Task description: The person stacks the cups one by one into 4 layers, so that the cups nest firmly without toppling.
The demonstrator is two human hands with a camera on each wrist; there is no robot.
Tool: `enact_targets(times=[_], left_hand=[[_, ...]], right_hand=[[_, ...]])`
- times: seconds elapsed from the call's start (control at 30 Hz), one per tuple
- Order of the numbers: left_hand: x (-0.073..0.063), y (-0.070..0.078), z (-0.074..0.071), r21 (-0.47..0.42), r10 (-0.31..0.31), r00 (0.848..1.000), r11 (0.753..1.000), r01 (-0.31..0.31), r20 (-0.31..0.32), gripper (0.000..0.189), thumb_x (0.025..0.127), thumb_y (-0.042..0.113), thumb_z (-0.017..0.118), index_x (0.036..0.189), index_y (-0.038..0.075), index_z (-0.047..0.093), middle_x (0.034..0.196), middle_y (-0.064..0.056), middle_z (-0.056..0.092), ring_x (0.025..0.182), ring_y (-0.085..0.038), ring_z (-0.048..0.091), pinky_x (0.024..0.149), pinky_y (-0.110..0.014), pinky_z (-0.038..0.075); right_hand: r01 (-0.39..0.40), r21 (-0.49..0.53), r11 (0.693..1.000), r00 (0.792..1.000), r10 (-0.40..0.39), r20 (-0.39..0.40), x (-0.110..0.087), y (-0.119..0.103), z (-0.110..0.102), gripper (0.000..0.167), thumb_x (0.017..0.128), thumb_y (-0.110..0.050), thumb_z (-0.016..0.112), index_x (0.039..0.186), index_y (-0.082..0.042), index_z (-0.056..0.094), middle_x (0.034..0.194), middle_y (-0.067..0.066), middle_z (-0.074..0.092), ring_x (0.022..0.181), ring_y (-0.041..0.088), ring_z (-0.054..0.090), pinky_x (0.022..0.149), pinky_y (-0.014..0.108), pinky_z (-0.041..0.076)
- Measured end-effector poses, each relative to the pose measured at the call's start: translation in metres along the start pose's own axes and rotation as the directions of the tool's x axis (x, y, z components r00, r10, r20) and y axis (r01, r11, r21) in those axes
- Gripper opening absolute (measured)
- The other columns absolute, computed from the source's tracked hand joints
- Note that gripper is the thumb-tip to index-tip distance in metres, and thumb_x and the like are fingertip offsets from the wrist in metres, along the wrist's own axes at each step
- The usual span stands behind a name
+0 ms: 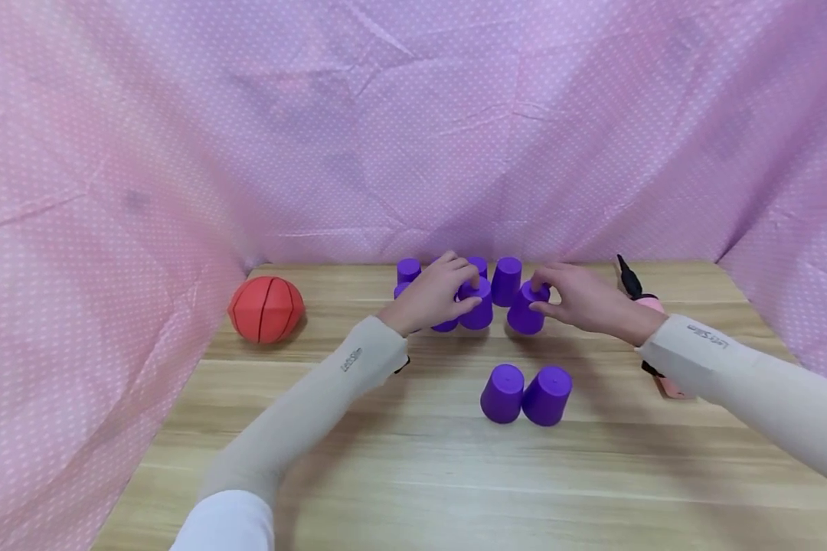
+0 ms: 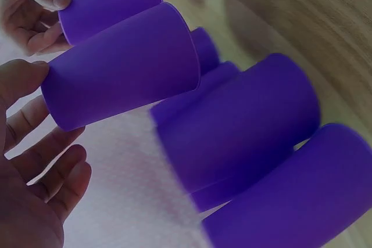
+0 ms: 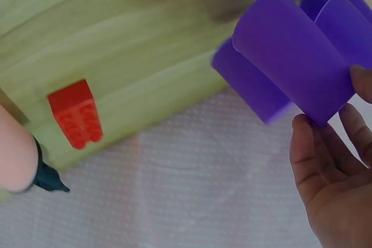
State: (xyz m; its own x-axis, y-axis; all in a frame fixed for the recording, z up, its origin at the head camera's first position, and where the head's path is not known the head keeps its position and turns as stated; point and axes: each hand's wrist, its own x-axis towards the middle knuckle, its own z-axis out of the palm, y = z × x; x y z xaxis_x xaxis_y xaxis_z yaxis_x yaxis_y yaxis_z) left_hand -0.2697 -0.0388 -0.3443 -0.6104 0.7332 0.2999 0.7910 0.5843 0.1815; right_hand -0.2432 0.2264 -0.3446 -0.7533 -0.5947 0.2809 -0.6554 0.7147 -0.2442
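My left hand (image 1: 437, 295) pinches an upside-down purple cup (image 1: 476, 308) by its narrow base, between thumb and fingers. Just to the right, my right hand (image 1: 582, 302) grips another inverted purple cup (image 1: 527, 312) the same way. In the left wrist view the two held cups sit side by side, their rims pointing toward the wooden table. Behind them stand several more inverted cups, among them one purple cup (image 1: 506, 282) between the hands; my left hand partly hides the others. Nearer the head camera, two inverted cups (image 1: 502, 393) (image 1: 547, 396) stand together.
A red ball with black lines (image 1: 266, 310) lies on the table's left side. At the right, a pink item with a black tip (image 1: 630, 280) is partly behind my right forearm. The right wrist view shows a red toy brick (image 3: 77, 114). Pink dotted cloth (image 1: 413, 138) hangs behind.
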Motion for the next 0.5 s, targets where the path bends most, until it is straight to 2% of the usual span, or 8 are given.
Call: enact_targets(times=[0.17, 0.33, 0.5], left_hand=[[0.014, -0.008, 0.018, 0.039, -0.053, 0.995, 0.998, 0.050, 0.079, 0.021, 0.087, 0.030, 0.068, 0.100, 0.014, 0.063, 0.098, 0.006, 0.060, 0.094, -0.015, 0.044, 0.082, -0.026, 0.036], [0.019, -0.012, 0.026, 0.072, -0.077, 0.992, 0.995, 0.070, 0.098, 0.022, 0.088, 0.032, 0.066, 0.101, 0.015, 0.064, 0.101, 0.006, 0.062, 0.095, -0.015, 0.045, 0.083, -0.026, 0.037], [0.020, -0.017, 0.033, 0.086, -0.101, 0.989, 0.992, 0.092, 0.109, 0.021, 0.088, 0.033, 0.067, 0.101, 0.017, 0.065, 0.101, 0.007, 0.063, 0.094, -0.014, 0.044, 0.081, -0.028, 0.035]], right_hand=[[0.029, 0.007, 1.000, 1.000, -0.029, 0.010, 0.009, 0.009, 0.018, 0.023, 0.075, -0.012, 0.080, 0.086, -0.010, 0.060, 0.085, 0.001, 0.060, 0.077, 0.017, 0.055, 0.068, 0.036, 0.045], [0.060, 0.000, 0.998, 0.998, -0.060, -0.006, 0.018, 0.009, 0.026, 0.025, 0.073, -0.011, 0.081, 0.086, -0.008, 0.060, 0.082, 0.002, 0.059, 0.074, 0.018, 0.054, 0.067, 0.037, 0.045], [0.067, 0.030, 0.997, 0.998, -0.067, -0.017, 0.022, 0.011, 0.031, 0.023, 0.074, -0.008, 0.080, 0.087, -0.005, 0.062, 0.084, 0.005, 0.061, 0.077, 0.023, 0.058, 0.069, 0.037, 0.046]])
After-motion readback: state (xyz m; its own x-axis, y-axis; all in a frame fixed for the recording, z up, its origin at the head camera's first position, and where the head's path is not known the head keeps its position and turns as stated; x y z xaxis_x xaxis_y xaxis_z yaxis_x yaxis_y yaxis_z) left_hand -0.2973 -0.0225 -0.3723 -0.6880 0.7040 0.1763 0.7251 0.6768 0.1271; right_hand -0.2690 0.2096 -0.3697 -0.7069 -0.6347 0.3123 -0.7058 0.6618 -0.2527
